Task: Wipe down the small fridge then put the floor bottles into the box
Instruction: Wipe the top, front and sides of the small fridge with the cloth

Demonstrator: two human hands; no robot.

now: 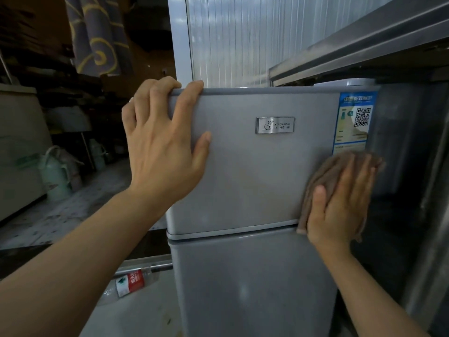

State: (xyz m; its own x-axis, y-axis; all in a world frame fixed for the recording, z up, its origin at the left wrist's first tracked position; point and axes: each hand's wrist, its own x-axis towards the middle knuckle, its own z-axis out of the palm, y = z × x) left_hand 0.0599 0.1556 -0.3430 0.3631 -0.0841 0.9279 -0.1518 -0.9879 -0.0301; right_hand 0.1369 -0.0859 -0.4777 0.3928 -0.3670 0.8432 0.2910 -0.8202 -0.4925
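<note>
A head-worn camera looks forward and down at a small silver two-door fridge [252, 181] standing beside a dark metal cabinet. The person's left hand [162, 152] hooks its fingers over the top left corner of the upper door, thumb spread flat on the door face; this grip on the corner probably steadies the fridge and keeps the door closed against the push of wiping. The right hand [340, 205] lies flat with straight fingers, pressing a folded brown cloth [328, 171] against the right edge of the upper door, just below a blue energy label with a QR code [354, 120]. The cloth's lower end reaches the seam between the two doors. A small metal brand plate [275, 125] sits near the middle of the upper door.

On the pale floor to the lower left of the fridge lies a clear plastic bottle with a red and white label [128, 283], on its side, partly hidden behind the left forearm. No box is in view.

The wiping step seems to be in hand; the bottle is not yet picked up
</note>
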